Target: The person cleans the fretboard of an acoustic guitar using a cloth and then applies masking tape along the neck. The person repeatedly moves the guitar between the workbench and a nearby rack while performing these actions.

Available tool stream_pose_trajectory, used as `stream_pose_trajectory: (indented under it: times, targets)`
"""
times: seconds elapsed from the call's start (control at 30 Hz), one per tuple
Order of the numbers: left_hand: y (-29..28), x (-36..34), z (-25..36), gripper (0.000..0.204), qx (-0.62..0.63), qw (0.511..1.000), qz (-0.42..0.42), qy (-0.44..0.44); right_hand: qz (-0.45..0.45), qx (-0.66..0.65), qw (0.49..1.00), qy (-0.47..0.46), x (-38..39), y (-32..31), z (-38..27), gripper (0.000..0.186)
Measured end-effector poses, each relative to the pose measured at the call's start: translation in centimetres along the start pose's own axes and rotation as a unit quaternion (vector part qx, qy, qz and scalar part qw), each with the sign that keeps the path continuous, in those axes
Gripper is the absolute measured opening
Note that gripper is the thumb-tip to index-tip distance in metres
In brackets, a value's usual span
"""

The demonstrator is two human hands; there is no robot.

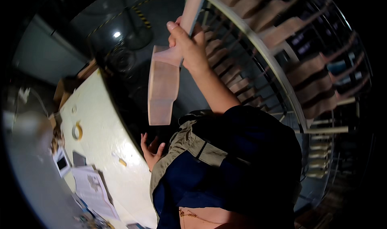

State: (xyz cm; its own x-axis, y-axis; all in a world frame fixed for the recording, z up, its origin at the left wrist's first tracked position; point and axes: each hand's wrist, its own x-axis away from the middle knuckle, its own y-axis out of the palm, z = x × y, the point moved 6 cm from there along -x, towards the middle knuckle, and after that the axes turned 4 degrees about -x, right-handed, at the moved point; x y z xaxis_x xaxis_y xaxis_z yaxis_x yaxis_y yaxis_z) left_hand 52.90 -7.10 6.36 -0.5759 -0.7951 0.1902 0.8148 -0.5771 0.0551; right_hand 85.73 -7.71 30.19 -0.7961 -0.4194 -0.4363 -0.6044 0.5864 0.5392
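Note:
My right hand (189,45) is wrapped round the shaft of a pale wooden guitar neck (164,88), raised in front of me. Its broad, stepped end hangs below my fist, and the narrow shaft runs up out of the top of the view. My left hand (151,150) hangs low by my body, next to the edge of the white table (121,126). Its fingers are spread and slightly curled with nothing in them. A small yellowish piece (122,162) lies on the tabletop near that hand.
On the table at left are a tape roll (77,131), printed sheets (93,190) and a white device (61,163) with a dark screen. To the right, a rack with a pale rail (278,66) holds rows of wooden pieces (312,84). Yellow-black tape (141,17) marks the floor beyond.

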Motion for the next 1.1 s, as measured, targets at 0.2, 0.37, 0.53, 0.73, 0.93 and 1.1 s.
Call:
stream_pose_trajectory:
  times: [0.2, 0.37, 0.53, 0.73, 0.93, 1.1]
  targets:
    - [4.6, -5.3, -0.9, 0.055, -0.028, 0.995, -0.090, -0.041, 0.182, 0.128, 0.970, -0.096, -2.3, -17.5, -16.9, 0.021]
    - [11.7, -8.9, 0.3, 0.049, -0.072, 0.985, -0.158, -0.017, 0.303, 0.280, 0.882, -0.228, -0.7, -28.3, -33.2, 0.022]
    - [19.8, -10.9, 1.2, 0.046, -0.093, 0.963, -0.253, -0.026, 0.215, 0.256, 0.876, -0.347, -4.0, -37.3, -42.9, 0.023]
    - [24.7, -11.4, -0.2, 0.046, -0.139, 0.942, -0.306, -0.008, 0.309, 0.386, 0.827, -0.270, -8.9, -52.6, -41.6, 0.018]
    - [25.3, -10.0, -1.9, 0.048, -0.148, 0.943, -0.291, -0.061, 0.338, 0.387, 0.833, -0.205, -13.0, -59.8, -40.1, 0.021]
    - [25.4, -9.1, -2.6, 0.046, -0.188, 0.938, -0.280, -0.079, 0.337, 0.603, 0.712, -0.126, -12.6, -56.7, -39.9, 0.034]
